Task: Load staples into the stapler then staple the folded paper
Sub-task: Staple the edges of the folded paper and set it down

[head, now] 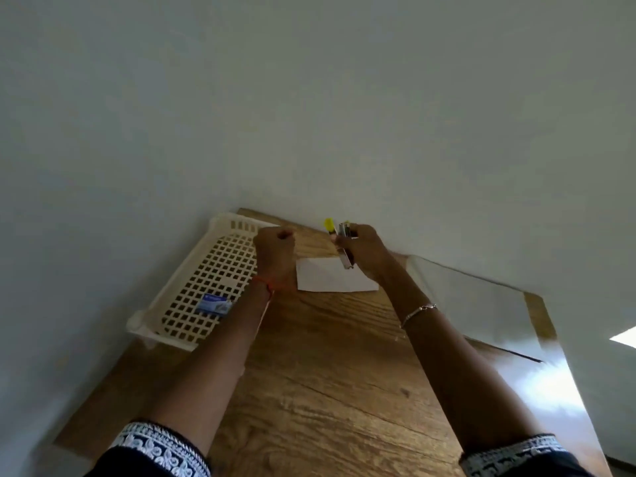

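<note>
Two dark sleeves (161, 452) with white patterned cuffs are showing at the near edge, and both forearms are reaching away over the wooden worktop (327, 390). The right wrist is wearing a thin metal bracelet (418, 313). The left wrist is wearing a red thread (266, 287).

A cream lattice basket (206, 270) is sitting on the left side of the worktop, running along the left wall. A small blue staple box (213, 306) is lying in its near part, just left of the left forearm. On the right side, a pale glossy sheet (481, 304) is lying on the worktop and catching glare towards its near end.

The folded paper (335, 278) is lying flat on the worktop towards the far end, between the two wrists. Its left edge is sitting right by the left wrist; contact is unclear.

The left hand (275, 249) is hovering at the basket's right edge, left of the paper, with its fingers curled into a fist and nothing visible inside it.

The right hand (364, 253) is gripping the stapler (345, 249), fingers wrapped round its metal body. It is holding the stapler up over the paper's far right part, clear of the worktop. The metal end is pointing near, down towards the paper. The yellow part (329, 224) is sticking out at the far end, apart from the metal body, so the stapler is looking hinged open. Finer detail is too blurred to read.

The plain pale wall (309, 98) is filling everything beyond.
</note>
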